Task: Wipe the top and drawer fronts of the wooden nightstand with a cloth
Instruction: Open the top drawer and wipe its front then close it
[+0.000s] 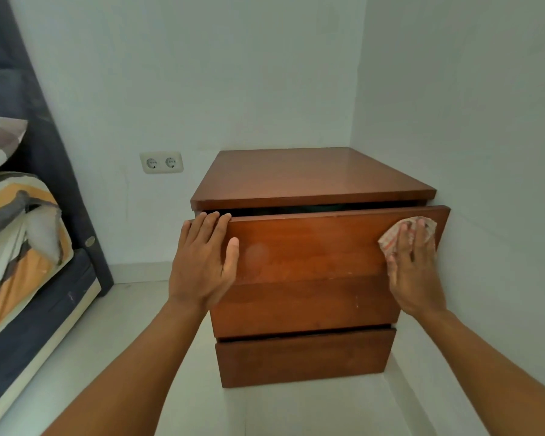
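Observation:
A reddish-brown wooden nightstand [309, 174] stands in the room's corner, with its bare top facing me. Its top drawer front [315, 247] is pulled slightly out, leaving a dark gap under the top. My left hand [203, 262] grips the drawer front's left edge, fingers over its upper corner and thumb on its face. My right hand [414, 269] presses a pale cloth with red markings [422, 223] flat against the right end of that drawer front. The lower drawer front [302, 357] sits below, also slightly out.
A bed [22, 247] with striped bedding and a dark base lies at the left. A double wall socket [161, 163] is on the back wall, left of the nightstand. The right wall [485, 152] runs close beside the nightstand. Pale floor [139, 309] lies between bed and nightstand.

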The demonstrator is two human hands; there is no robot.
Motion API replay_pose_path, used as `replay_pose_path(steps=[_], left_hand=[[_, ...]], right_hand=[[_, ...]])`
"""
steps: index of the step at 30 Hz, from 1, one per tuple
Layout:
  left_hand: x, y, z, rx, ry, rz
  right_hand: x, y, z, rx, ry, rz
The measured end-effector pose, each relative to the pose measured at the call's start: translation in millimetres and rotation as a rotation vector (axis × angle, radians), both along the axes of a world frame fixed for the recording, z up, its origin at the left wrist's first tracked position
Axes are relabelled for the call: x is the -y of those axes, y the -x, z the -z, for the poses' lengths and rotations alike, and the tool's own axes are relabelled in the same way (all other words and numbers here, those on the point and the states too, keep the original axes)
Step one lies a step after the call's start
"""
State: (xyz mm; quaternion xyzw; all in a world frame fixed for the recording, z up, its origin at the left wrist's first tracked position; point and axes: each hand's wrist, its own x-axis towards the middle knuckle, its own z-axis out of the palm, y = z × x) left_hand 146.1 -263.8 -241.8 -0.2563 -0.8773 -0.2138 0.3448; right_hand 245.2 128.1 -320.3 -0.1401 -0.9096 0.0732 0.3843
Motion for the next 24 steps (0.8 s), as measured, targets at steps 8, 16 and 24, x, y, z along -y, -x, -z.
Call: replay_pose_path(steps=[8, 16, 24], left_hand=[[-1.0, -1.9, 0.5, -0.002, 0.001, -0.019], [-0.4, 0.3, 1.6, 0.000, 0.006, -0.009], [-2.3, 4.5, 5.5, -0.059, -0.017, -0.003]], right_hand=[[107.5, -0.3, 13.9, -0.257, 0.020, -0.221], [164.6, 47.8, 47.5, 0.079, -0.478, -0.339], [31.3, 2.9, 72.1, 0.006, -0.106, -0.026]])
